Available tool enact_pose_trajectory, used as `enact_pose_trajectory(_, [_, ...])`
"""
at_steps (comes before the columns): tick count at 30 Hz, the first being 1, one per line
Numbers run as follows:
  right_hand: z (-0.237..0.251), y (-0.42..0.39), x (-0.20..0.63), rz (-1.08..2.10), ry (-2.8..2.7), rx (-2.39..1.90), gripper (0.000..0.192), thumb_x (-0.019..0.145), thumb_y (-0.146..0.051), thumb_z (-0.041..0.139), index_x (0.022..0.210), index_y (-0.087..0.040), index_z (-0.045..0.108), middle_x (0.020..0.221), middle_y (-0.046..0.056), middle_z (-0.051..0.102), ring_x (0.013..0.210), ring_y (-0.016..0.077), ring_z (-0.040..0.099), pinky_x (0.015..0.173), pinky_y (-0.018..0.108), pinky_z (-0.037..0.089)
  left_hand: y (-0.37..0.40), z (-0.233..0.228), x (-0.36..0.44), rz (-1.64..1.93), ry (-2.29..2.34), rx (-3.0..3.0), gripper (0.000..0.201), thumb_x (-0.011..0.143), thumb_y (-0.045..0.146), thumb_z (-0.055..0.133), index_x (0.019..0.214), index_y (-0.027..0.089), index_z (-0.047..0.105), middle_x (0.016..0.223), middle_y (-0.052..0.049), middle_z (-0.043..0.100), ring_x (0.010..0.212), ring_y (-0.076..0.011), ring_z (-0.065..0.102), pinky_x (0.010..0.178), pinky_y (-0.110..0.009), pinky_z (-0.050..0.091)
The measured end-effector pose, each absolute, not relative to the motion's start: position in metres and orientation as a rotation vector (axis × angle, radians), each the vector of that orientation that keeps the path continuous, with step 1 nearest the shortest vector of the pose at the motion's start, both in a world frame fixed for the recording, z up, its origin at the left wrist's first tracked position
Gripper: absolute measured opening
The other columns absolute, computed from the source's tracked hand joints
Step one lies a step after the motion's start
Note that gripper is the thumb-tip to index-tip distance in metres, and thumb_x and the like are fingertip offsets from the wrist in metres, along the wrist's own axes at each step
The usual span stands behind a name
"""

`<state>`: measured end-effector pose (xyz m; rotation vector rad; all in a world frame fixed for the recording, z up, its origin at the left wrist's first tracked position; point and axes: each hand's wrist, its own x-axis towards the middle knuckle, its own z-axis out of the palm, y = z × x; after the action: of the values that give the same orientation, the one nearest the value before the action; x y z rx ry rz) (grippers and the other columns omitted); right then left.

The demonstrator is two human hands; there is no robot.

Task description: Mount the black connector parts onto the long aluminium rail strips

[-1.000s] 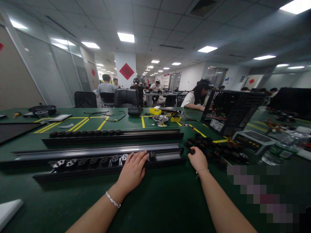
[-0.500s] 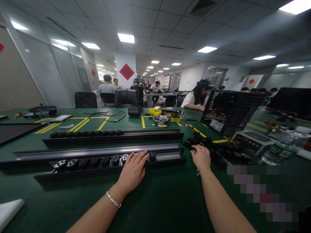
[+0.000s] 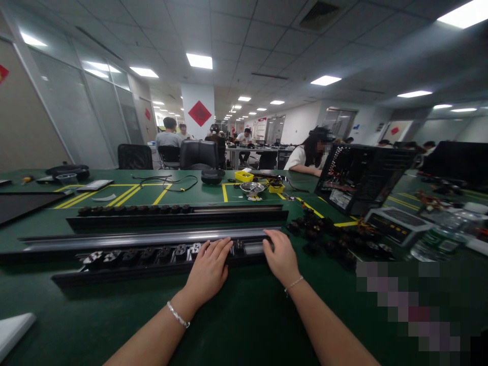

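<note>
Both hands are down on the near black rail (image 3: pixel 114 269), the long slotted track lying across the green table (image 3: pixel 244 315) in front of the person. The left hand (image 3: pixel 209 269) rests flat and open, fingers spread over the row of small black and silver parts (image 3: pixel 152 252) seated in the rail's channel; its grip closes on nothing, it only presses. The right hand (image 3: pixel 281 258) lies just beside it at the rail's right end, fingers curled over the far edge. Whether it pinches one of the small pieces I cannot tell, since the fingertips are hidden.

The rail looks stiff and fairly heavy, metal or hard plastic, and too long to lift safely from one end; a hold on both long edges near the middle would suit it. The small parts look light, hard and easy to knock loose.

A loose heap of similar black parts (image 3: pixel 335 239) lies to the right, a second rail (image 3: pixel 175 216) beyond.
</note>
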<state>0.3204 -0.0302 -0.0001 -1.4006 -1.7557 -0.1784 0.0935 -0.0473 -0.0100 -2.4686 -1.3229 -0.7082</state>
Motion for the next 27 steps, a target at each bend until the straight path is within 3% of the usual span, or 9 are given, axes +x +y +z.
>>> enact_pose_trajectory(5, [-0.004, -0.041, 0.267, -0.017, -1.958, -1.287, 0.036, 0.085, -0.027, 0.044, 0.117, -0.018, 0.057, 0.114, 0.008, 0.061, 0.108, 0.0208, 0.052, 0.096, 0.039, 0.039, -0.047, -0.011, 0.093, -0.737, -1.301, -2.456, 0.056, 0.078, 0.018, 0.046, 0.133, 0.020, 0.038, 0.137, -0.005, 0.046, 0.123, -0.0214, 0.043, 0.107, -0.042, 0.027])
enact_pose_trajectory(15, [-0.003, -0.038, 0.257, 0.034, -1.884, -1.475, 0.026, 0.080, -0.029, 0.055, 0.104, -0.021, 0.061, 0.102, 0.005, 0.065, 0.098, 0.0194, 0.055, 0.087, 0.032, 0.041, -0.045, -0.014, 0.094, -0.736, -1.293, -2.446, 0.055, 0.078, 0.019, 0.045, 0.132, 0.020, 0.039, 0.136, -0.005, 0.048, 0.123, -0.0212, 0.043, 0.108, -0.043, 0.026])
enact_pose_trajectory(27, [-0.005, -0.038, 0.254, 0.014, -1.804, -1.542, 0.019, 0.080, -0.025, 0.052, 0.096, -0.020, 0.060, 0.093, 0.004, 0.065, 0.089, 0.0185, 0.056, 0.082, 0.029, 0.040, -0.045, -0.013, 0.093, -0.724, -1.300, -2.460, 0.054, 0.078, 0.018, 0.045, 0.132, 0.021, 0.039, 0.135, -0.005, 0.048, 0.123, -0.0212, 0.043, 0.108, -0.043, 0.026])
